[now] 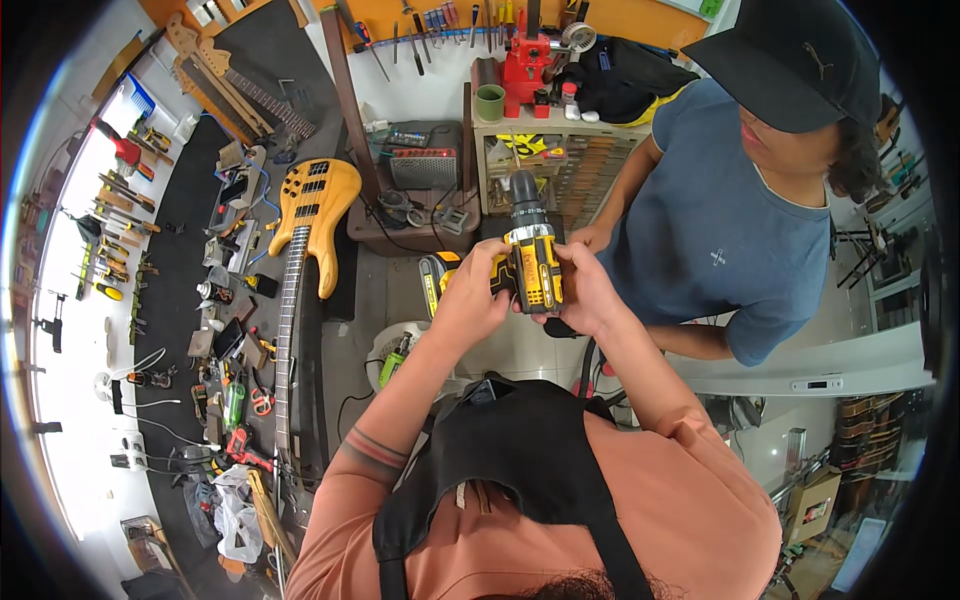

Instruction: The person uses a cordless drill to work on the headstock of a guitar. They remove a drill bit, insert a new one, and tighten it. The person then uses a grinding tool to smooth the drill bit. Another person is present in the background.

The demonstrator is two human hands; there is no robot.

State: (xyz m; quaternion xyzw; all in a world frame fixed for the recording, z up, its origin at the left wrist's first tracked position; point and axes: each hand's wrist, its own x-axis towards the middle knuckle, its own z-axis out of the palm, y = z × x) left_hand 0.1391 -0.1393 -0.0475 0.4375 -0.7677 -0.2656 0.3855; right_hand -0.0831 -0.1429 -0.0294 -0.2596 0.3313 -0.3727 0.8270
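A yellow and black cordless drill (pixel 534 262) is held up in front of my chest, its black chuck pointing away from me with a thin bit in it. My left hand (pixel 468 292) is closed around the handle side, near the yellow and black battery (pixel 436 276). On the other side of the body, my right hand (pixel 592 292) grips the drill, with fingers partly hidden behind it. Close by my right hand is a hand (pixel 592 236) of another person, who stands at the right in a blue shirt and black cap.
An electric bass (pixel 318 192) lies along the left bench, beside several scattered tools. A red press (pixel 527 62) and a green cup (pixel 490 102) stand on a drawer cabinet ahead. Tools hang on the left wall. A grey box-shaped device (pixel 426 166) sits beyond the drill.
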